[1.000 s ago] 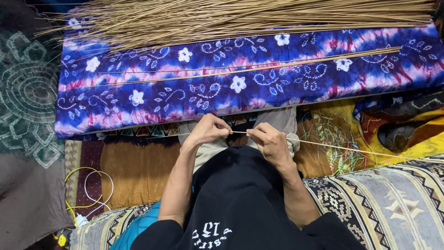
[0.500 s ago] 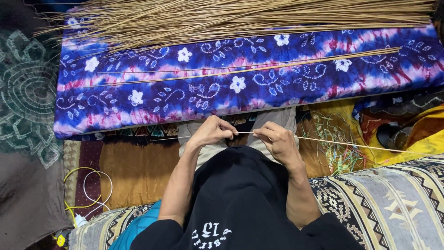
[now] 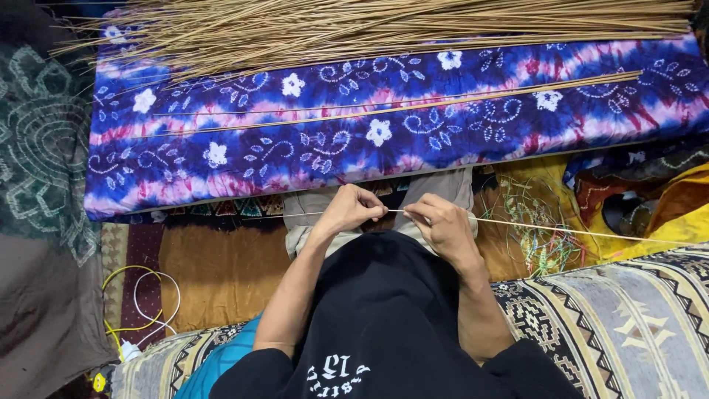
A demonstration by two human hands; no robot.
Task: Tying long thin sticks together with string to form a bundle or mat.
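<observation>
**A single thin stick held across the lap**

A long, thin, pale stick (image 3: 561,230) is stretched level across the lap, just above the knees, and is gripped near its middle. It is pinched by the left hand (image 3: 353,209), whose fingers are curled shut around it, and by the right hand (image 3: 441,224), also closed on it, thumb against forefinger. The two hands are set close together with a short bare stretch between them (probably so that this stretch can be worked on while the long ends hang free to either side). The stick's right end runs out over a tangle of green and pale shavings (image 3: 538,222) lying on yellow cloth (image 3: 683,225). Beyond the knees, a blue and purple tie-dyed cushion (image 3: 413,125) is laid crosswise; a few separate sticks (image 3: 443,103) are lined up on it, and a large heap of sticks (image 3: 354,29) is piled along its far edge, within reach. A yellow and white cable (image 3: 136,303) is coiled on the floor at the left.
</observation>
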